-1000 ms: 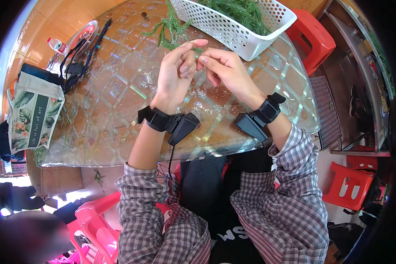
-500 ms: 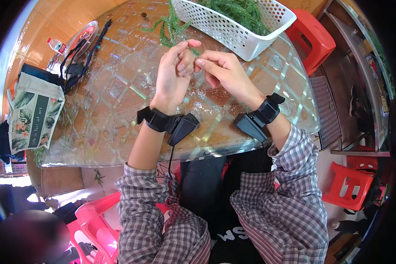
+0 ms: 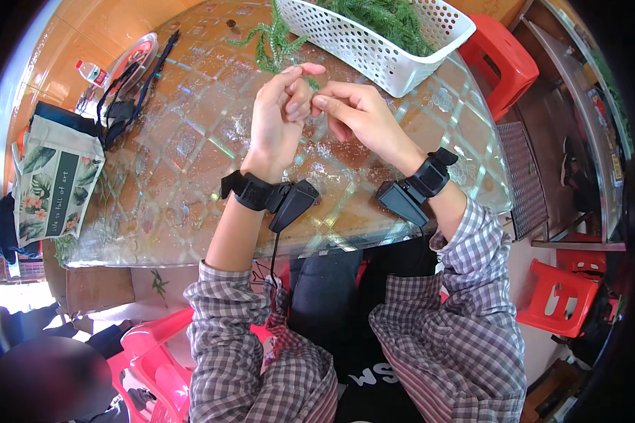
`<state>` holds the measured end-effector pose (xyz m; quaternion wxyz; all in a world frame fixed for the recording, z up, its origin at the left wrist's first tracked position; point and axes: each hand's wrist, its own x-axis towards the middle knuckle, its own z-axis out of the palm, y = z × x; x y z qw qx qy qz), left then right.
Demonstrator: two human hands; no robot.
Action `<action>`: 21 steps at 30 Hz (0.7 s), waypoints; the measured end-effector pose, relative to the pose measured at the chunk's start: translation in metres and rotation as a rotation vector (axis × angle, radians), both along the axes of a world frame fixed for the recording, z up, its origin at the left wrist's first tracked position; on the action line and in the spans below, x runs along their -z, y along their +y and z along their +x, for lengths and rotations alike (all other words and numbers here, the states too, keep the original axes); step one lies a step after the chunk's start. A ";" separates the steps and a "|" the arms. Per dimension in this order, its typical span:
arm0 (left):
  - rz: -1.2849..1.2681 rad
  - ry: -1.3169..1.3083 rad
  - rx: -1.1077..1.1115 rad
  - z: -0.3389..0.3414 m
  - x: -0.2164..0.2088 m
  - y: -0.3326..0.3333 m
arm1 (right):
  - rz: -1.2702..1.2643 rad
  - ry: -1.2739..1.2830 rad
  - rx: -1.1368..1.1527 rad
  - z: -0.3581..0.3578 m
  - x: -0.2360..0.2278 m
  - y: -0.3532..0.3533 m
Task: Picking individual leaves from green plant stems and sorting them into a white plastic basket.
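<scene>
My left hand (image 3: 279,116) is closed over the table, its fingers curled around a green needle-leaved sprig (image 3: 271,46) whose leafy part spreads out beyond the knuckles. A small green tip (image 3: 312,84) of it shows between my two hands. Thumb and forefinger of my right hand (image 3: 363,116) pinch together at that tip, close against the left fingers. The exact spot they grip is hidden. Both wrists carry black straps with dark boxy devices.
A white perforated basket (image 3: 395,60) full of green sprigs stands at the far right of the glass-topped table (image 3: 183,190). Leftward are a leaf-print bag (image 3: 60,183), a small bottle (image 3: 92,73) and a plate (image 3: 142,60). Red stools (image 3: 501,63) stand beyond the right edge.
Almost nothing differs. Both hands keep their place and grip, with only a slight shift of the fingers and the sprig.
</scene>
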<state>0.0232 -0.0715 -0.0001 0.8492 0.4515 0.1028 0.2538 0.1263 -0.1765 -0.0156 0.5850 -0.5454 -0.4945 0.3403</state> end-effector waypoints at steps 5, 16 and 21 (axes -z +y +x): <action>-0.029 0.000 0.016 -0.002 -0.001 -0.001 | -0.005 0.001 -0.010 0.000 0.001 0.001; -0.030 0.007 0.033 -0.002 0.001 0.002 | 0.000 0.041 -0.013 -0.001 0.001 0.002; -0.055 -0.022 0.065 -0.001 0.003 0.003 | 0.002 0.039 -0.005 -0.001 0.001 0.001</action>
